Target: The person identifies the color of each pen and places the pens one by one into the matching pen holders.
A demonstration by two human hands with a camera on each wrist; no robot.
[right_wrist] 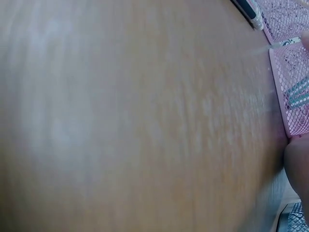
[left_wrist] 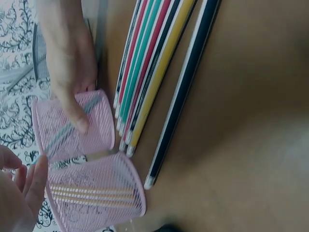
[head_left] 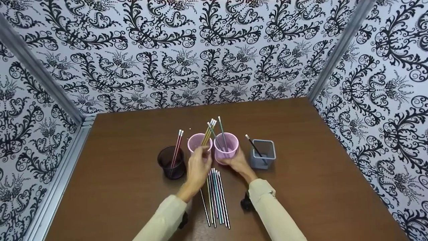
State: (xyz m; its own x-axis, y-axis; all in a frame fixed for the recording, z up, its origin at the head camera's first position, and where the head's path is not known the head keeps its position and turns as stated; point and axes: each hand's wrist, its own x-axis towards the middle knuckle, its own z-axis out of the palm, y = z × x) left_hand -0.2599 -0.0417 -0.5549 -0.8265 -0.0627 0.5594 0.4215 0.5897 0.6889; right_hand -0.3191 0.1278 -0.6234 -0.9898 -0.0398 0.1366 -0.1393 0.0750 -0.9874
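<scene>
R hand [head_left: 235, 162] gripped R pink cup [head_left: 220, 155], prob. to steady it; L hand [head_left: 199, 164] near L pink cup [head_left: 194, 141], grip unclear.

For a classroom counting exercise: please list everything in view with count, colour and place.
Table: one, brown, centre
Round cup: one, black, left
Left pink cup: one, pink, centre
Right pink cup: one, pink, beside it
Square cup: one, grey, right
Red pencils: two, red, in round cup
Yellow pencils: apparently three, yellow, in left pink cup
Green pencils: two, green, in right pink cup
Leaning pencil: one, black, in square cup
Pencil row: count unclear, mixed colours, on table
Lone pencil: one, black, left of row
Walls: three, black-and-white, around table
Metal posts: two, grey, wall corners
Devices: two, black, near wrists
Sleeves: two, beige, lower edge
Left hand: one, bare, by left pink cup
Right hand: one, bare, holding right pink cup
</scene>
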